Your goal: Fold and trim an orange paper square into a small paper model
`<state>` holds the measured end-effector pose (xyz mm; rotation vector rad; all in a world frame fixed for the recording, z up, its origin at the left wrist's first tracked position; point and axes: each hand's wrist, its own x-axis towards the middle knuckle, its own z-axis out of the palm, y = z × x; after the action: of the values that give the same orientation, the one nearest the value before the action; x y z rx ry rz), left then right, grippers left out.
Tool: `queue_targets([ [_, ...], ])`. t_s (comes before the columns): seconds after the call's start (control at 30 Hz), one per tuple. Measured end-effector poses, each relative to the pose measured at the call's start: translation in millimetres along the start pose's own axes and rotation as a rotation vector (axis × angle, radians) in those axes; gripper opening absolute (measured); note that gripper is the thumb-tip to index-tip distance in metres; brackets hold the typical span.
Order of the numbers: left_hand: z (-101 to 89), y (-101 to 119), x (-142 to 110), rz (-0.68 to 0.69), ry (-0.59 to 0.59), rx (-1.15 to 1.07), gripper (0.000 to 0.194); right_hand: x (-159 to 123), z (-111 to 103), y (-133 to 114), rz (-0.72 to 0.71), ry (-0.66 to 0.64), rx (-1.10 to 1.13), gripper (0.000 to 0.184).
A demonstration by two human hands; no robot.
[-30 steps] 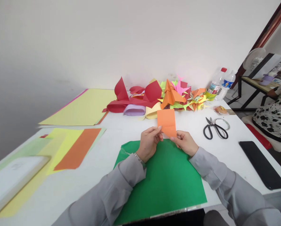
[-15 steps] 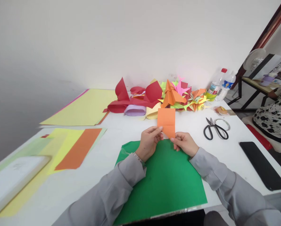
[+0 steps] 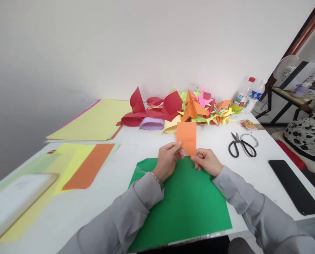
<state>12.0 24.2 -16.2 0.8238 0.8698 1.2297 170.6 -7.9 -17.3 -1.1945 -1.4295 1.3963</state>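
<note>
**Two-handed pinch on a small orange paper above a green sheet**

The orange paper (image 3: 186,131) stands roughly upright between the hands, over the far edge of the green sheet (image 3: 189,201) on the white table (image 3: 136,148). The left hand (image 3: 167,160) pinches its lower left part between thumb and fingers; the right hand (image 3: 209,161) grips its lower right corner just as narrowly. A faint crosswise crease shows above a slanted lower edge. Whether the paper touches the surface beneath cannot be told.

Likely faults: uneven pressure from the two thumbs could set a skewed crease, and opposed pulling could tear the corner. With both grips confined to the lower part, the unsupported upper part might bend. Reaching farther could disturb the folded paper figures (image 3: 191,107) behind; the scissors (image 3: 242,144), to the right, lie well apart.
</note>
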Motion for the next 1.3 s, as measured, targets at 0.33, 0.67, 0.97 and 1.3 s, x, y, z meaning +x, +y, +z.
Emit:
queue_targets([
  [0.33,-1.2,3.3,1.4,-0.005,0.069,-0.040,0.025,-0.4,1.2,-1.5,0.011,-0.010,-0.018,0.035],
  [0.67,-1.0,4.1,1.2,-0.003,0.035,-0.041,0.027,-0.3,0.6,0.7,0.002,-0.014,-0.023,0.036],
  [0.97,3.3,-0.9,-7.0,0.032,-0.173,0.177,0.022,-0.7,0.6,1.3,-0.012,-0.024,-0.012,0.038],
  [1.3,2.1,-1.6,-4.6,0.063,-0.074,0.158,0.032,-0.7,1.3,1.6,-0.007,0.003,-0.035,0.039],
])
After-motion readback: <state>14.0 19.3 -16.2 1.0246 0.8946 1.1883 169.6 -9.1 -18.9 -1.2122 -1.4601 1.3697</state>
